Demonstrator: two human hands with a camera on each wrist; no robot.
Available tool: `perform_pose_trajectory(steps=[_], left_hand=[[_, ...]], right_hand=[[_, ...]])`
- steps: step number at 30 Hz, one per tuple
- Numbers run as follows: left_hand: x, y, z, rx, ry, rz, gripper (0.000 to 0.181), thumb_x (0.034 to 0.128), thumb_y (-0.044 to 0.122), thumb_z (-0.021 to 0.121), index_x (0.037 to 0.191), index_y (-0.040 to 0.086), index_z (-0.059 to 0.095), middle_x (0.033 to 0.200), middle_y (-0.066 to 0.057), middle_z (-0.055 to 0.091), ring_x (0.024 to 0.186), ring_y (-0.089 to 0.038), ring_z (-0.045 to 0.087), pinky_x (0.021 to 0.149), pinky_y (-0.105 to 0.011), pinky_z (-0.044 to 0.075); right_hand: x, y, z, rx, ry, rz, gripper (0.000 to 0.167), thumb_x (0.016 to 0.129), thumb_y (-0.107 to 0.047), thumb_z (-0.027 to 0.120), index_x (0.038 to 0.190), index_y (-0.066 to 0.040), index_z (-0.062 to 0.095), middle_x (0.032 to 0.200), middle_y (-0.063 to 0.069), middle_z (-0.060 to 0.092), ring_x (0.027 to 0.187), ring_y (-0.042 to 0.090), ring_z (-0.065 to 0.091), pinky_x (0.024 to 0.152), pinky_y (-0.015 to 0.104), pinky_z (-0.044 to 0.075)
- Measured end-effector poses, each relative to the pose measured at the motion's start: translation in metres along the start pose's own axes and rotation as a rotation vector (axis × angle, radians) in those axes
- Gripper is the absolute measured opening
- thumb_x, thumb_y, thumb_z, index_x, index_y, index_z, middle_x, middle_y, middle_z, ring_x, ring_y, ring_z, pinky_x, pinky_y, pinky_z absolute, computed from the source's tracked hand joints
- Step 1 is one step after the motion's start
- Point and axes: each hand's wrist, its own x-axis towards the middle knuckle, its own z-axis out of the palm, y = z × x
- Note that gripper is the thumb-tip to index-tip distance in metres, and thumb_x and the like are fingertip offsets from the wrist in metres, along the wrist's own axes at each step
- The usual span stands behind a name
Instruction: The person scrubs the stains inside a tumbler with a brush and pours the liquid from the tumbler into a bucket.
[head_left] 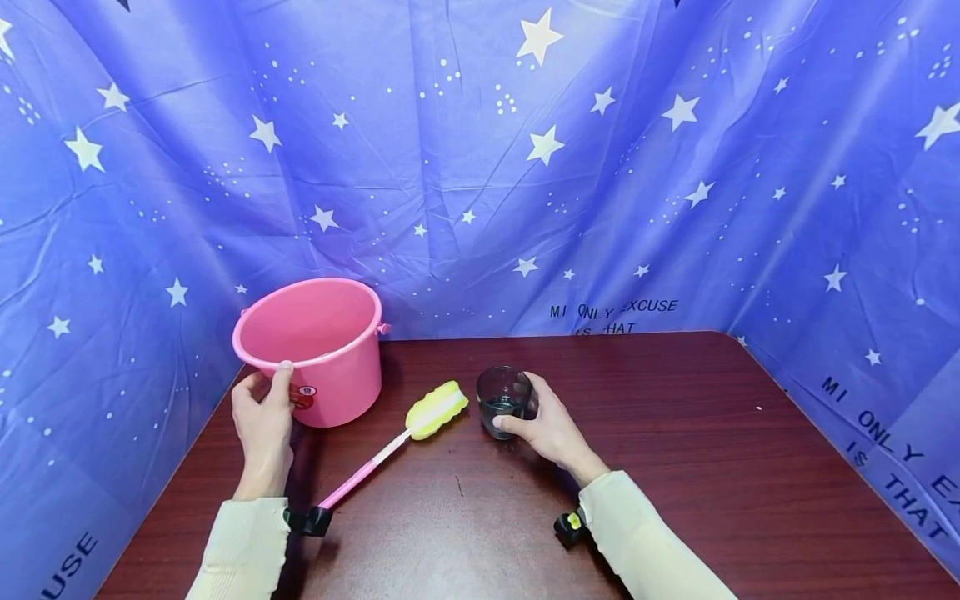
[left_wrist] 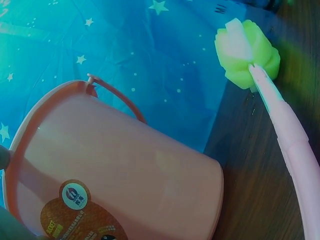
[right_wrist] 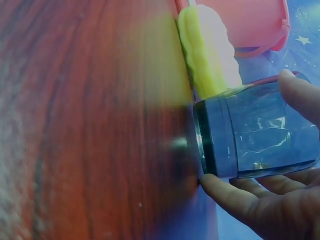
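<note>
At the left stands a pink bucket (head_left: pixel 345 383), and my left hand (head_left: pixel 264 421) grips the near side of its rim with the thumb at the edge. The bucket's printed label (left_wrist: pixel 80 215) shows in the left wrist view. My right hand (head_left: pixel 555 429) holds a dark, see-through glass (head_left: pixel 501 387) from its right side, thumb in front and fingers round the back. The glass is upright; whether its base touches the table I cannot tell. Between the hands lies a sponge brush with a yellow and white head (head_left: pixel 437 410) and a pink and white handle (head_left: pixel 360 479).
The dark red wooden table (head_left: pixel 675 433) runs back to a blue curtain (head_left: pixel 450 167) with white stars, which also hangs along both sides. The bucket's handle (left_wrist: pixel 120 95) hangs down on its far side. Black straps (head_left: pixel 309 522) are on both wrists.
</note>
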Motion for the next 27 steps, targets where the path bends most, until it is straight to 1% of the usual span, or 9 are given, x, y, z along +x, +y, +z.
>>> perform_pose_trajectory(steps=[4,7,11,13,16,22,27], left_hand=[[-0.001,0.000,0.000,-0.003,-0.005,0.007,0.066,0.0867,0.041,0.067,0.131,0.004,0.037,0.108,0.003,0.041,0.085,-0.012,0.047,0.069,-0.016,0.043],[-0.001,0.000,0.000,-0.018,-0.005,0.014,0.066,0.0872,0.039,0.067,0.132,0.002,0.036,0.107,0.002,0.041,0.084,-0.014,0.047,0.068,-0.016,0.042],[0.000,0.000,0.000,-0.029,-0.003,0.011,0.064,0.0874,0.038,0.067,0.131,0.002,0.036,0.106,0.003,0.041,0.085,-0.015,0.047,0.068,-0.017,0.043],[0.001,0.000,0.000,-0.026,-0.003,0.009,0.064,0.0874,0.038,0.067,0.131,0.003,0.036,0.107,0.003,0.041,0.085,-0.015,0.047,0.069,-0.018,0.043],[0.001,-0.001,-0.001,-0.029,-0.002,0.010,0.063,0.0873,0.038,0.067,0.130,0.003,0.036,0.106,0.002,0.041,0.085,-0.015,0.047,0.068,-0.017,0.043],[0.001,-0.001,0.000,-0.050,-0.008,0.007,0.061,0.0873,0.036,0.067,0.129,0.003,0.037,0.105,0.002,0.041,0.082,-0.015,0.047,0.065,-0.015,0.042],[0.001,-0.001,0.000,-0.030,-0.013,-0.007,0.066,0.0871,0.040,0.067,0.133,0.004,0.035,0.108,0.003,0.041,0.085,-0.014,0.047,0.068,-0.017,0.042]], right_hand=[[0.000,0.001,0.000,-0.001,0.017,-0.006,0.080,0.072,-0.027,0.084,0.138,-0.011,0.041,0.127,0.012,0.056,0.115,0.027,0.056,0.095,0.045,0.043],[0.001,0.001,0.000,-0.023,0.042,-0.007,0.080,0.071,-0.031,0.084,0.137,-0.014,0.043,0.124,0.010,0.058,0.112,0.026,0.057,0.094,0.045,0.043],[0.001,0.000,0.001,-0.050,0.060,-0.011,0.078,0.070,-0.035,0.084,0.135,-0.017,0.045,0.121,0.007,0.059,0.110,0.023,0.058,0.092,0.043,0.044],[0.002,0.000,0.001,-0.046,0.064,-0.017,0.077,0.070,-0.035,0.084,0.135,-0.018,0.045,0.121,0.006,0.059,0.109,0.022,0.058,0.092,0.043,0.044],[0.002,0.000,0.001,-0.029,0.065,-0.027,0.077,0.071,-0.032,0.084,0.135,-0.016,0.045,0.124,0.009,0.058,0.110,0.023,0.057,0.093,0.043,0.044],[0.000,-0.004,0.002,0.037,0.054,-0.023,0.078,0.073,-0.021,0.084,0.137,-0.009,0.042,0.131,0.017,0.053,0.116,0.028,0.056,0.095,0.044,0.044],[-0.011,-0.031,-0.001,0.048,0.048,-0.032,0.074,0.076,-0.013,0.080,0.137,-0.001,0.039,0.131,0.023,0.050,0.117,0.036,0.054,0.095,0.046,0.044]])
